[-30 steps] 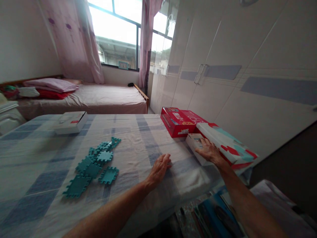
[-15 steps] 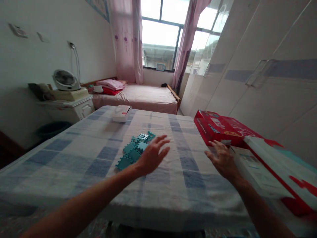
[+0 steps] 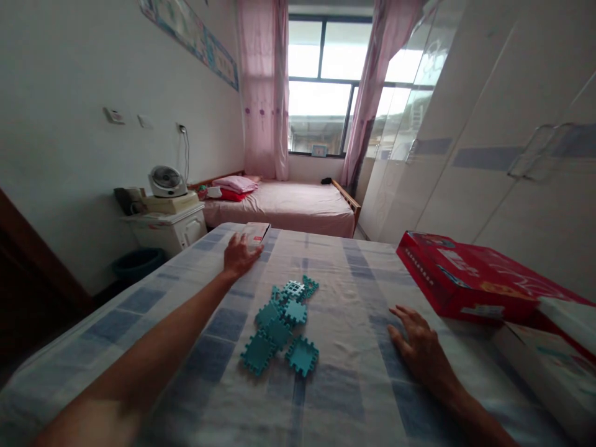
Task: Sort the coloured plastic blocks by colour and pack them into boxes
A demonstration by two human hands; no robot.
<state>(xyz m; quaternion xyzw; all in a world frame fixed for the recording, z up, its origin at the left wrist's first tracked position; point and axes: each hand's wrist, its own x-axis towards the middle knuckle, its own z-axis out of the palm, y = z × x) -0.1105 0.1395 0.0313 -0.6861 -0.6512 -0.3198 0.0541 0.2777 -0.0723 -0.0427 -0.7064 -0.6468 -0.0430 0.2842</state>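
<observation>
My left hand (image 3: pixel 239 254) reaches to the far left of the table, fingers spread, at the near side of a small white box (image 3: pixel 257 232). Whether the fingertips touch the box is hard to tell. Several teal interlocking plastic tiles (image 3: pixel 278 333) with notched edges lie in a loose, partly overlapping pile at the middle of the table. One paler tile (image 3: pixel 294 288) with a grid pattern lies toward the back of it. To the right of the pile, my right hand (image 3: pixel 414 341) hovers over or rests on the cloth, fingers apart and holding nothing.
A checked blue-and-white cloth (image 3: pixel 186 366) covers the table. On the right lie a large red box (image 3: pixel 465 273) and a white box (image 3: pixel 549 366). Beyond are a pink bed (image 3: pixel 298 202), a cabinet with a fan (image 3: pixel 166 180), and a white wardrobe (image 3: pixel 484 198).
My left hand has moved away from beside the tiles, forward and left to the small white box. One teal tile now shows apart at the pile's near right. The view has shifted.
</observation>
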